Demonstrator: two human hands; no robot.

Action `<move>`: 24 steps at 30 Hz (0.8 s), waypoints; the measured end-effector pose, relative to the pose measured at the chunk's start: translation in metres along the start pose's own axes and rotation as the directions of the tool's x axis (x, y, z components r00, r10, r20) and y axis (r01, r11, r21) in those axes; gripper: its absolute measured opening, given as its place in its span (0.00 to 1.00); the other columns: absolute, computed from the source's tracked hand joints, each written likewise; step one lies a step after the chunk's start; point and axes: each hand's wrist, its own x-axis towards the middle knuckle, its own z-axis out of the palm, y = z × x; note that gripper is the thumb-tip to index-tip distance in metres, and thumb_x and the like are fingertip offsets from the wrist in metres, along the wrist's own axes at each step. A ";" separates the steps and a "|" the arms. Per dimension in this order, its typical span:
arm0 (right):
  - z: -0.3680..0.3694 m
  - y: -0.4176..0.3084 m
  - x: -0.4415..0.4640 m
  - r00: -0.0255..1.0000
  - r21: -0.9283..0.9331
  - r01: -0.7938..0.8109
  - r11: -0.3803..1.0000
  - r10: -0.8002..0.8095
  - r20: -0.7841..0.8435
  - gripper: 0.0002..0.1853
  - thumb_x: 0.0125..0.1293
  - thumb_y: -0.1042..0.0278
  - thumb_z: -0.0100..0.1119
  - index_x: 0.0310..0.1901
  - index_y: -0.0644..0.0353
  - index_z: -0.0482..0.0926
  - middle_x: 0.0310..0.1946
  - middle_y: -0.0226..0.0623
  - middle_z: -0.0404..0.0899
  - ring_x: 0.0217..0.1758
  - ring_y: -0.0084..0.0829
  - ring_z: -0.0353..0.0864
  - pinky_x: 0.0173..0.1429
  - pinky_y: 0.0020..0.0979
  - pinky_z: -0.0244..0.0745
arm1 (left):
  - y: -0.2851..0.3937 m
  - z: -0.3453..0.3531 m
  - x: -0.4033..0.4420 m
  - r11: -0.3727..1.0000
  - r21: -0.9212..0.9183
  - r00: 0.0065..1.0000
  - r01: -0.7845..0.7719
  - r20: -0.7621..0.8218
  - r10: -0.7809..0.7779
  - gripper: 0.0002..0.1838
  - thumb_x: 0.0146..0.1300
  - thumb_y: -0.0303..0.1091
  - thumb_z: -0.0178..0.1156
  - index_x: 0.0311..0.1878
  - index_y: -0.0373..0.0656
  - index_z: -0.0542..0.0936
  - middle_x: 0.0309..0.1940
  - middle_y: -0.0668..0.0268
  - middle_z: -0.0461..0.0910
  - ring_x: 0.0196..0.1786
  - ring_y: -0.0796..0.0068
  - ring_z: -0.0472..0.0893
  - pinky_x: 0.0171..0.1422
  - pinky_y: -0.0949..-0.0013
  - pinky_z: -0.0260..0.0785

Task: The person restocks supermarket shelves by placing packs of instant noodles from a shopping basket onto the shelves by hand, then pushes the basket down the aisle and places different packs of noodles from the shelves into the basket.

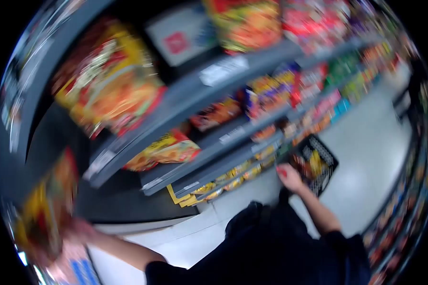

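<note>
At the far left, my left hand [78, 231] is closed on a yellow-and-red food packet [45, 204], held up beside the dark shelf end. Motion smears the packet and the fingers, so its print cannot be read. On my other side, my right hand [290, 178] is low and curled closed at the near edge of a black shopping basket [330, 154]. Several yellow and reddish packs [315, 164] lie inside the basket. The part of the basket under my fingers is hidden.
Grey shelves [176, 102] with price labels run across the view. A large yellow-and-red packet [116, 90] stands on the upper shelf, a similar packet [164, 152] on the one below. Another stocked shelf [394, 228] lines the right. A person in dark clothes [416, 90] is up the aisle.
</note>
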 end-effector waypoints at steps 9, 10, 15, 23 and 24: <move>-0.127 -0.217 -0.011 0.904 0.571 0.247 0.783 -0.399 0.156 0.58 0.50 0.56 0.78 0.75 0.57 0.46 0.74 0.45 0.52 0.77 0.44 0.52 0.75 0.42 0.56 | -0.021 0.119 -0.232 0.878 0.405 0.687 0.253 0.564 -0.458 0.29 0.54 0.31 0.71 0.60 0.37 0.73 0.55 0.56 0.78 0.56 0.63 0.77 0.62 0.60 0.70; -0.128 -0.215 -0.012 0.928 0.598 0.229 0.768 -0.357 0.103 0.56 0.49 0.56 0.78 0.74 0.58 0.49 0.72 0.46 0.55 0.76 0.45 0.55 0.75 0.42 0.57 | -0.028 0.132 -0.264 0.858 0.491 0.527 0.150 0.695 -0.490 0.29 0.54 0.29 0.71 0.59 0.36 0.73 0.54 0.56 0.78 0.55 0.63 0.78 0.61 0.60 0.71; -0.134 -0.142 -0.043 0.977 0.544 -0.031 0.839 0.140 -0.160 0.33 0.51 0.58 0.77 0.57 0.59 0.73 0.52 0.40 0.80 0.56 0.35 0.80 0.60 0.34 0.74 | -0.002 0.251 -0.378 0.250 0.591 -0.286 0.767 0.664 -0.691 0.28 0.50 0.18 0.71 0.56 0.35 0.73 0.55 0.59 0.79 0.53 0.67 0.81 0.60 0.64 0.73; -0.168 0.096 -0.089 0.420 0.727 -0.454 0.515 0.844 -0.334 0.22 0.58 0.63 0.72 0.50 0.66 0.78 0.45 0.38 0.84 0.44 0.25 0.83 0.50 0.30 0.78 | -0.033 0.355 -0.589 0.786 0.381 -0.457 0.487 0.878 -0.142 0.24 0.61 0.34 0.63 0.60 0.39 0.73 0.60 0.55 0.73 0.66 0.53 0.69 0.71 0.59 0.60; -0.163 0.126 -0.083 0.370 0.726 -0.439 0.530 0.843 -0.391 0.22 0.57 0.64 0.72 0.50 0.66 0.78 0.44 0.38 0.84 0.44 0.26 0.83 0.51 0.30 0.78 | -0.035 0.355 -0.612 0.793 0.385 -0.491 0.472 0.862 -0.127 0.20 0.63 0.35 0.62 0.56 0.39 0.76 0.57 0.56 0.75 0.63 0.53 0.71 0.68 0.59 0.62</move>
